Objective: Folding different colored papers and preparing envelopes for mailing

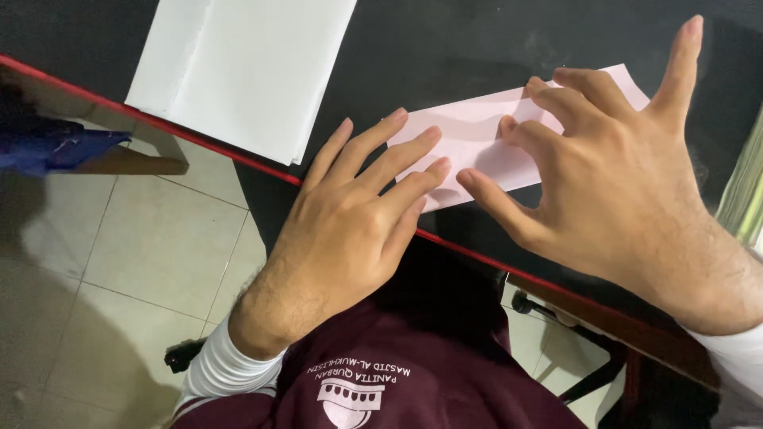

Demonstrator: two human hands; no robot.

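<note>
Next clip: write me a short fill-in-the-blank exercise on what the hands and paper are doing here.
1. Both hands press a folded strip of ____ paper flat.
2. The strip lies on a ____ tabletop with a red edge.
3. A stack of white sheets lies beside the ____ hand.
4. The right hand has its fingers ____ on the strip.

Missing words: pink; black; left; spread

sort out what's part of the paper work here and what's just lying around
In use:
- pink paper strip, pressed flat on the black table
- left hand, fingers on the strip's near end
- right hand, fingertips on the strip

Lying about:
- stack of white sheets, untouched
- blue object at the left edge
</note>
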